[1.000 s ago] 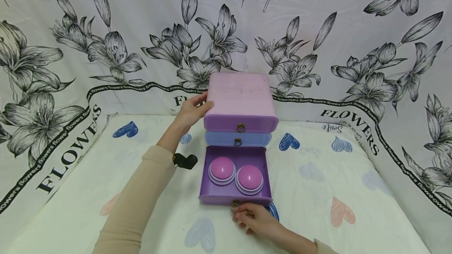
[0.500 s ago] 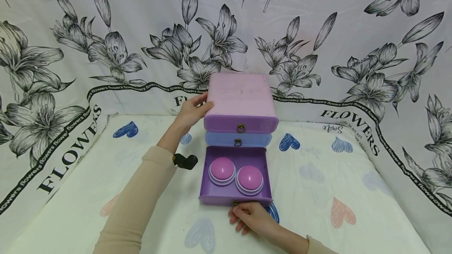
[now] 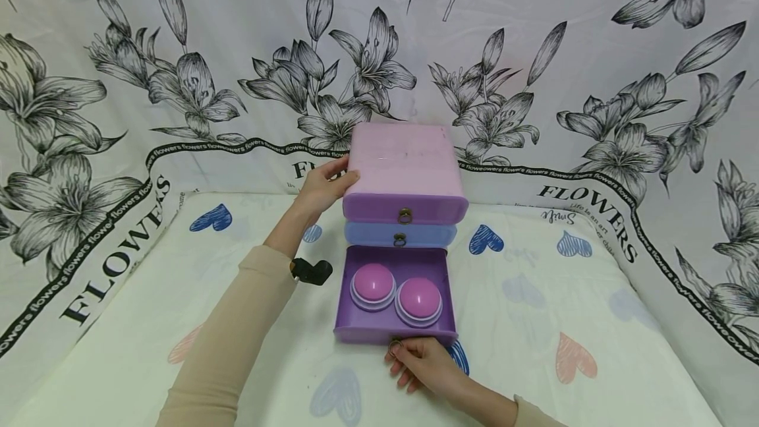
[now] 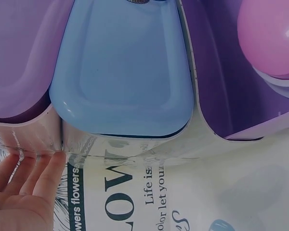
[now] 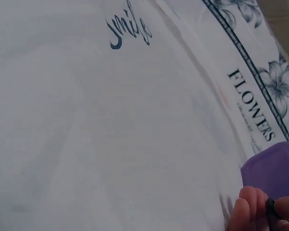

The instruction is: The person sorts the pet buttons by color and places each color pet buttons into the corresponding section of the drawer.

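Note:
A small drawer box with a pink top [image 3: 406, 157] stands mid-view in the head view. Its upper purple drawer [image 3: 379, 208] and middle blue drawer [image 3: 370, 233] are pushed in. The bottom purple drawer [image 3: 394, 335] is pulled out, holding two pink domes with pale bases, one dome [image 3: 373, 283] at left and the other dome [image 3: 420, 298] at right. My left hand [image 3: 323, 186] rests its fingertips against the box's left side, fingers extended [image 4: 36, 175] in the left wrist view. My right hand [image 3: 423, 362] pinches the ring pull [image 3: 394, 348] on the bottom drawer's front.
A pale bedsheet [image 3: 534, 361] printed with hearts lies under the box. Behind it hangs a white cloth [image 3: 267, 31] with black flower drawings and lettering. A black device [image 3: 311, 271] sits on my left wrist.
My right hand has shifted slightly left, and its thumb and finger have come together on the ring pull. My left hand and the drawers stay where they were.

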`<state>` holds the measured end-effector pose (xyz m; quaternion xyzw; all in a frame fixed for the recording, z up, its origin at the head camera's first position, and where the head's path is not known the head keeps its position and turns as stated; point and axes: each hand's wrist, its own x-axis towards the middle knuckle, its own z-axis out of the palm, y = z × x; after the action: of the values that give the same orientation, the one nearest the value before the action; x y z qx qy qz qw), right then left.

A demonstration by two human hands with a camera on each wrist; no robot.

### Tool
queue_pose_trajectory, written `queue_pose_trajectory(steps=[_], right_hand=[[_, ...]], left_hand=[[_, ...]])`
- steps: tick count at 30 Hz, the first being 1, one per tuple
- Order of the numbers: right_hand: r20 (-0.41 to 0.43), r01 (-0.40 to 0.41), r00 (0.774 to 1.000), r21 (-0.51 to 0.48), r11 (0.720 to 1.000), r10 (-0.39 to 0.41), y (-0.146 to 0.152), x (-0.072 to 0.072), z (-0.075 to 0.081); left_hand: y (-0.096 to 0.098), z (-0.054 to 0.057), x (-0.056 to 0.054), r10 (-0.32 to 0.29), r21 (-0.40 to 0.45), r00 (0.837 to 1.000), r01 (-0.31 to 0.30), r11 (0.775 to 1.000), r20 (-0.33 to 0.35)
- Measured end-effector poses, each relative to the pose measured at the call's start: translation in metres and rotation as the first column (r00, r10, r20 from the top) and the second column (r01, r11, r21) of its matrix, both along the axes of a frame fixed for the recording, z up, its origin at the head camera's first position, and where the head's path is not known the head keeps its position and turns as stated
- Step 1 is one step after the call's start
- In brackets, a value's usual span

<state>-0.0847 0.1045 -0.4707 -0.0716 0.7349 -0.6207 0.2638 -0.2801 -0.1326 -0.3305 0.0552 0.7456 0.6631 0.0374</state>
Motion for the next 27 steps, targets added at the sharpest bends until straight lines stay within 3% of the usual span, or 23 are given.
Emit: queue_pose_trajectory(steps=[8, 27], right_hand=[[-0.046, 0.003, 0.999, 0.012, 1.0, -0.003, 0.002, -0.009, 0.0], [-0.063, 0.083, 0.995, 0.011, 0.997, -0.082, -0.004, -0.039, 0.006]], left_hand=[[0.004, 0.022, 0.018, -0.014, -0.024, 1.0, 0.014, 1.0, 0.025], [0.004, 0.022, 0.019, -0.015, -0.004, 1.0, 0.016, 1.0, 0.025]])
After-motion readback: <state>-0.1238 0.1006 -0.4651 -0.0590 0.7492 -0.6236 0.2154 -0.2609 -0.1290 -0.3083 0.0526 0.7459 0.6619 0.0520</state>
